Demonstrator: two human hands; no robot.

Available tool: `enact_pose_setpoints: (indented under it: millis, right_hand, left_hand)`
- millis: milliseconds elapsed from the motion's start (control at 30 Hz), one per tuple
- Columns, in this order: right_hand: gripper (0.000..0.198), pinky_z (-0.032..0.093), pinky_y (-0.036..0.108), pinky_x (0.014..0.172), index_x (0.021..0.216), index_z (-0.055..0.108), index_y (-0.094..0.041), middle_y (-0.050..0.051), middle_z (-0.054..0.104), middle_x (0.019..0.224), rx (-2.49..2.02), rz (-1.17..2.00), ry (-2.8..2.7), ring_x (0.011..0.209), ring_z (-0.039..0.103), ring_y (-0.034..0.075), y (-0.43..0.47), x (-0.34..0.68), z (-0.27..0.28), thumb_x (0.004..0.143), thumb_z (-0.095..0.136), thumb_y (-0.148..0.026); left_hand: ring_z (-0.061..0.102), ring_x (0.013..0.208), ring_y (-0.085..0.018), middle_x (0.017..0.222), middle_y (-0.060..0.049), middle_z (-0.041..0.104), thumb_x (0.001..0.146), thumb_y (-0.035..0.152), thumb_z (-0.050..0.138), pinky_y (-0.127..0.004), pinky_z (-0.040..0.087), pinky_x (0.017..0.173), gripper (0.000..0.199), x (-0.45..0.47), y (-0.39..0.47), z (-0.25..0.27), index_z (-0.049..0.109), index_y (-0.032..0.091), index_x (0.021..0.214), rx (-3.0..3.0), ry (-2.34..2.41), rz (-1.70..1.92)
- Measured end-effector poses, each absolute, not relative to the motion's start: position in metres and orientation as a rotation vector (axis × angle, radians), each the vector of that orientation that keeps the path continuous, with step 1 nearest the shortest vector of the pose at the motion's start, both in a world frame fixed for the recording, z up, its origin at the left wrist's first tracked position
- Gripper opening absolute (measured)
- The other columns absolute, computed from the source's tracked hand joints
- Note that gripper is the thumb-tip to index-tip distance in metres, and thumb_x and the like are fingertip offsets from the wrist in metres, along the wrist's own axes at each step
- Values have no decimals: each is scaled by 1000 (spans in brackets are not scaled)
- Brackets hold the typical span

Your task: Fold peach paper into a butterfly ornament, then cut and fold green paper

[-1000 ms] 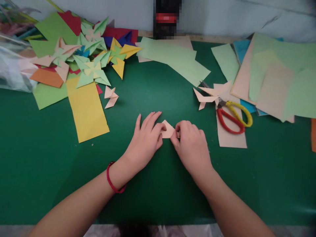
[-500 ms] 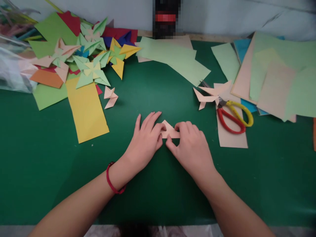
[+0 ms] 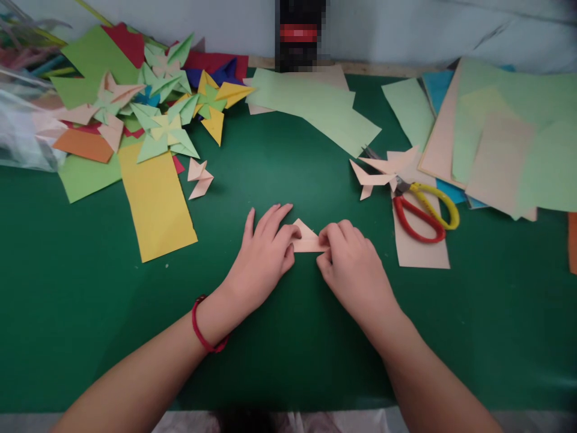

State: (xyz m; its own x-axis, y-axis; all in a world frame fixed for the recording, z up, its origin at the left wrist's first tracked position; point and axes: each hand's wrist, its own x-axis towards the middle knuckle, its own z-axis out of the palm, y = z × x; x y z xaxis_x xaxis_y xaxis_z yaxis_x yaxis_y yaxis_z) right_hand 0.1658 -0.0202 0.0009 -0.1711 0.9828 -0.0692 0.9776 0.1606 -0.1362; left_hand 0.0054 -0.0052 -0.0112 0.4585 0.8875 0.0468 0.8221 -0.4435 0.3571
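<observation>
Right thumb (image 3: 326,268) shifted rightward, left hand (image 3: 262,252) holding folded pink paper (image 3: 306,245), right hand (image 3: 354,255) touching, grip unclear

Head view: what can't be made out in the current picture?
All in the head view:
Small peach folded paper: its two ends, covered by the left hand and right hand.
Metal scissors with yellow and red handles: part of the blades, under pointed peach folded pieces.
Clear plastic bag: left part, cut off by the left edge; contents blurred.
Orange paper: cut off by the right edge.
Black object with red band: pixelated.
</observation>
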Motion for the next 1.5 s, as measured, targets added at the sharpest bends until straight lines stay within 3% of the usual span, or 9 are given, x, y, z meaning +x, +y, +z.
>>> enact_pose_setpoints:
  millis: [267, 1000, 1100, 1200, 1300, 1500]
  right_hand:
    - [7, 29, 31, 61, 81, 50, -17, 6, 52, 82, -2026, 120, -2360, 74, 48, 20, -20, 162, -2, 83, 43, -15]
    - [7, 27, 30, 60, 81, 50, -17, 6, 52, 82, -2028, 101, -2367, 73, 47, 19, -19, 161, -3, 83, 44, -15]
    - [6, 27, 30, 60, 81, 50, -17, 6, 52, 82, -2028, 109, -2366, 73, 47, 19, -19, 162, -2, 82, 45, -15]
    - [6, 27, 30, 60, 80, 50, -17, 6, 52, 82, -2022, 126, -2358, 73, 47, 19, -19, 162, -2, 82, 45, -15]
    - [7, 28, 30, 60, 80, 50, -18, 6, 52, 81, -2013, 136, -2347, 72, 47, 19, -19, 162, -2, 81, 44, -14]
    - [9, 29, 31, 60, 78, 48, -18, 5, 52, 80, -1981, 177, -2315, 72, 47, 19, -18, 163, -2, 80, 43, -12]
  left_hand:
    - [33, 134, -26, 139, -11, 44, 86, 8, 39, -56, 18, 111, 24, 4, -7, -10, 54, 17, 102, 2510, 1534, 282]
    - [30, 134, -31, 141, -17, 39, 88, 6, 36, -58, 20, 109, 25, -7, -13, 8, 54, 12, 104, 2692, 1530, 181]
    - [45, 121, -28, 126, -15, 52, 89, 7, 37, -51, 33, 104, 26, -4, -13, 12, 56, 12, 105, 2787, 1333, 262]
    - [56, 95, -23, 104, -12, 60, 88, 6, 38, -40, 47, 85, 25, -2, -13, 11, 57, 12, 103, 2746, 1255, 166]
    - [55, 85, -22, 97, -10, 59, 88, 8, 39, -36, 47, 74, 24, 0, -13, 8, 56, 13, 104, 2702, 1291, 86]
    - [52, 85, -21, 96, -8, 58, 92, 17, 42, -34, 44, 72, 15, -1, -10, 2, 55, 15, 97, 2654, 1313, 136]
